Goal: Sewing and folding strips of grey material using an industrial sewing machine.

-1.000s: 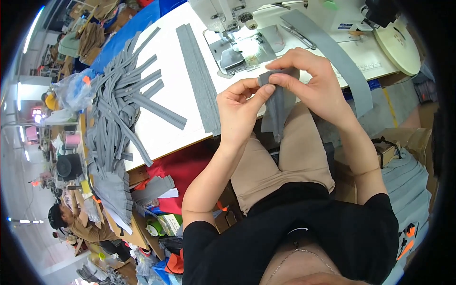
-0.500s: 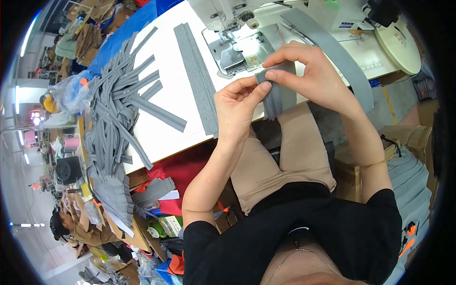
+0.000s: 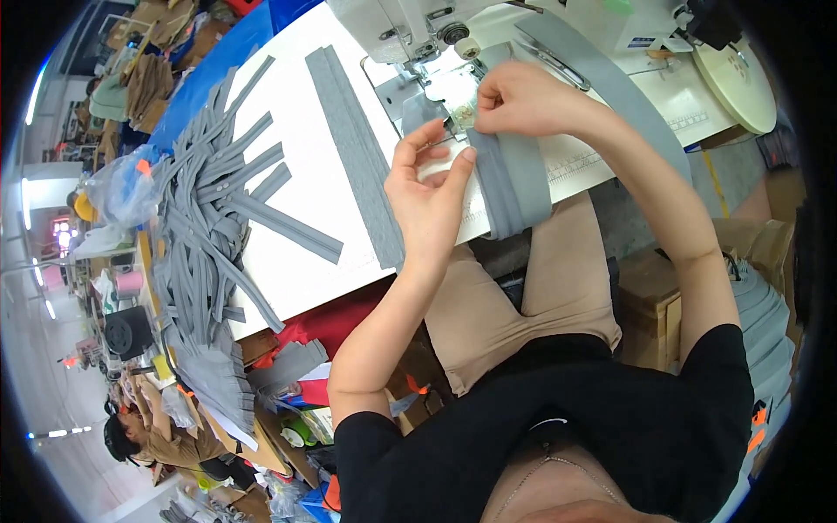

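Note:
At the needle area of a white sewing machine (image 3: 384,26), my right hand (image 3: 527,100) pinches the top end of a grey zipper strip (image 3: 497,192), fingers curled together. The strip lies along a wider grey fabric piece (image 3: 532,179), and both hang over the table's front edge. My left hand (image 3: 427,187) is raised just left of the strip, thumb and fingers apart, holding nothing. Left of it lies a long stack of grey fabric strips (image 3: 353,148). My right hand partly hides where the strip meets the lit machine bed.
A tangled heap of grey zipper strips (image 3: 200,218) covers the table's left part. Metal snips (image 3: 558,65) rest on a curved grey band (image 3: 623,113) at right. Cardboard boxes (image 3: 649,296) stand beside my right leg. Another person (image 3: 166,436) works at far left.
My left hand has let go of the zipper strip and opened. My right hand has moved up and left toward the needle with the strip, which now hangs straighter and longer.

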A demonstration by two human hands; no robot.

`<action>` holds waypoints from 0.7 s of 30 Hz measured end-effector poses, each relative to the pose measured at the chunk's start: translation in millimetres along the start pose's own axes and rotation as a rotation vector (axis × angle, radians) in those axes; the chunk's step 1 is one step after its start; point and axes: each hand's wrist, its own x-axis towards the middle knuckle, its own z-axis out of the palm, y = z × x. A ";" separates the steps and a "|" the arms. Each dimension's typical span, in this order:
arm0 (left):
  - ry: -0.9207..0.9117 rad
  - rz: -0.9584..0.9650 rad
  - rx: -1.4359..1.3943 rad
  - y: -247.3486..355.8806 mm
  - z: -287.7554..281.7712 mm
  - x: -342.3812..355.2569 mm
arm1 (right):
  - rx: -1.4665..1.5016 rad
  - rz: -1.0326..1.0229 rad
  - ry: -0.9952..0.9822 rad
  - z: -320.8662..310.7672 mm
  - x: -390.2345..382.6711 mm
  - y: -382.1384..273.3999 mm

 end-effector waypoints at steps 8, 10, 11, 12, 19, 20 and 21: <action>-0.043 0.248 0.269 -7.2 -12.5 12.8 | -0.184 -0.035 0.141 15.9 29.3 6.6; -0.032 0.268 0.260 -4.3 -10.7 13.2 | -0.217 -0.042 0.172 16.7 33.5 3.8; -0.030 0.267 0.260 -3.5 -11.5 15.2 | -0.275 -0.023 0.151 15.4 35.6 0.1; -0.023 0.303 0.299 -2.6 -12.7 17.8 | -0.334 -0.004 0.131 14.9 37.9 -1.7; -0.061 0.548 0.466 -4.4 -30.8 74.5 | -0.488 -0.034 0.240 29.9 53.9 14.0; -0.134 0.327 0.479 11.5 -28.1 79.8 | -0.529 -0.025 0.296 32.5 55.9 17.0; -0.135 0.323 0.478 9.0 -29.1 89.5 | -0.569 -0.016 0.351 36.0 57.9 20.7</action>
